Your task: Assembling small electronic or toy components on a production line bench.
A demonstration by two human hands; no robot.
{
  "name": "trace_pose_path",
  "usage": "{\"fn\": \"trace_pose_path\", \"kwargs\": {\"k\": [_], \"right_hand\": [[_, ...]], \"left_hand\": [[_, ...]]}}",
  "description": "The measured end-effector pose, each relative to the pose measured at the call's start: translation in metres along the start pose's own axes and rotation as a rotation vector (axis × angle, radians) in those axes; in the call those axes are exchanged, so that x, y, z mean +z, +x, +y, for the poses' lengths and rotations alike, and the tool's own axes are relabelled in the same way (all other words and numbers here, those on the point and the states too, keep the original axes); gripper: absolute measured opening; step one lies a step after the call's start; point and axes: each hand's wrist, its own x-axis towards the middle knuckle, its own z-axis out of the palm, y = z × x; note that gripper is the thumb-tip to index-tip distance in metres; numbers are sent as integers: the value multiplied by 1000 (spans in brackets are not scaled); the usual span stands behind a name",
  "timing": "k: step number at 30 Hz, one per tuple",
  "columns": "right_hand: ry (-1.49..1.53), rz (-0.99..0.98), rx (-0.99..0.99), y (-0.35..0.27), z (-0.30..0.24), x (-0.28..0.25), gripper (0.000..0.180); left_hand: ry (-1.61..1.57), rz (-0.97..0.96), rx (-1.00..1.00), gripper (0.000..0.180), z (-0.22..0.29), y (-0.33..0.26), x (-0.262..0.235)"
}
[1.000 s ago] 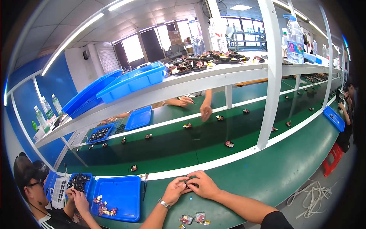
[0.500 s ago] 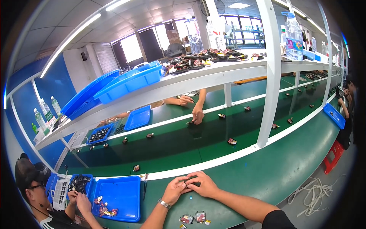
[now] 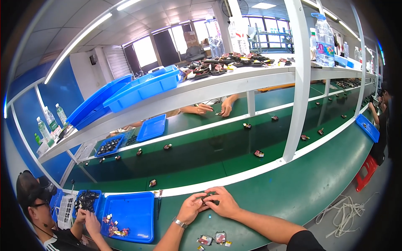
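Over the green table, my left hand [image 3: 191,208] and my right hand [image 3: 222,203] meet, fingers pinched around a small black part [image 3: 206,198]. The fingers cover most of that part, so its exact kind does not show. A watch with a metal band is on my left wrist. Nearer to me on the table lie two small electronic assemblies [image 3: 220,237], dark-rimmed with red wires and silvery-yellow pieces. A tiny blue square [image 3: 210,216] rests just below my hands.
Left of me, a blue tray [image 3: 144,217] holds several small wired pieces, with tweezers [image 3: 158,208] beside it. A co-worker [image 3: 35,209] sits at far left. Beyond a white rail runs a green belt [image 3: 197,167] carrying assemblies. A white post [image 3: 296,83] and a loaded shelf stand ahead.
The assemblies on the belt have shifted slightly to the right. The person across has drawn a hand back from the belt. My hands stay in nearly the same place, fingers slightly shifted.
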Motion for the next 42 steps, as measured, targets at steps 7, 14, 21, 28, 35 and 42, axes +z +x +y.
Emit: {"fn": "trace_pose_path", "kwargs": {"k": [7, 14, 21, 28, 35, 42], "right_hand": [[49, -8, 15, 2, 1, 6, 16], [9, -43, -7, 2, 3, 3, 19], [-141, 106, -188, 8, -9, -3, 18], [-249, 91, -223, 7, -11, -2, 19], [-289, 92, -219, 5, -12, 1, 19], [-376, 77, -247, 3, -10, 1, 12]], "left_hand": [[10, 36, 14, 29, -2, -1, 3], [47, 101, 51, 29, -3, 0, 7], [5, 122, 32, 31, -3, 2, 7], [1, 112, 19, 33, -3, 3, 4], [15, 110, 10, 32, -3, 2, 6], [55, 104, 6, 31, -4, 1, 7]]}}
